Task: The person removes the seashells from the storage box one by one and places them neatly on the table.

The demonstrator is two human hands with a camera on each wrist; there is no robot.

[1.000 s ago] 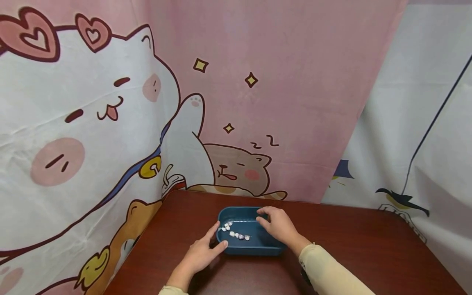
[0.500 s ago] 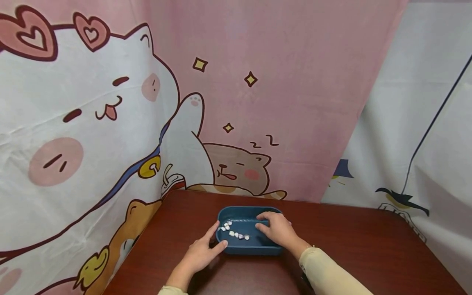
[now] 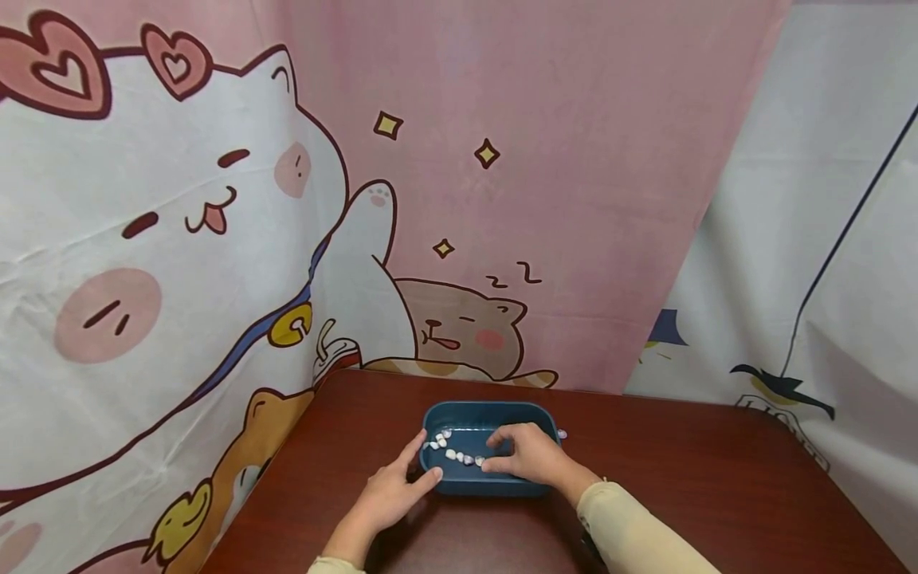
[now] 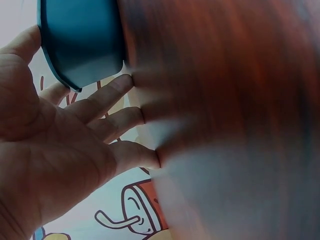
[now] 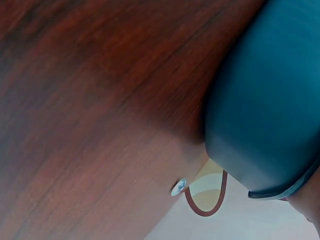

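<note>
A blue rectangular tray (image 3: 495, 488) holds several small white and purplish stones (image 3: 460, 457) on its left side. My left hand (image 3: 390, 490) rests at its left end, thumb and forefinger apart against the wall; the left wrist view shows the hand (image 4: 65, 125) with fingers spread beside the tray (image 4: 82, 45). Over the tray's right part is my right hand (image 3: 538, 457), its thumb tip at the row's right end and the forefinger above, a gap between them. Only a sliver of this hand (image 5: 309, 200) shows beside the tray (image 5: 265, 110) in the right wrist view.
A single small stone (image 3: 562, 434) lies on the brown table (image 3: 667, 470) just outside the tray's right end; the right wrist view shows a stone (image 5: 178, 187) near the table's edge. Behind the table hangs a printed cloth (image 3: 574, 199) with cartoon animals.
My right hand has moved left and nearer to me, down to the end of the stone row. The stone outside the tray has come into full view. My left hand has stayed still.
</note>
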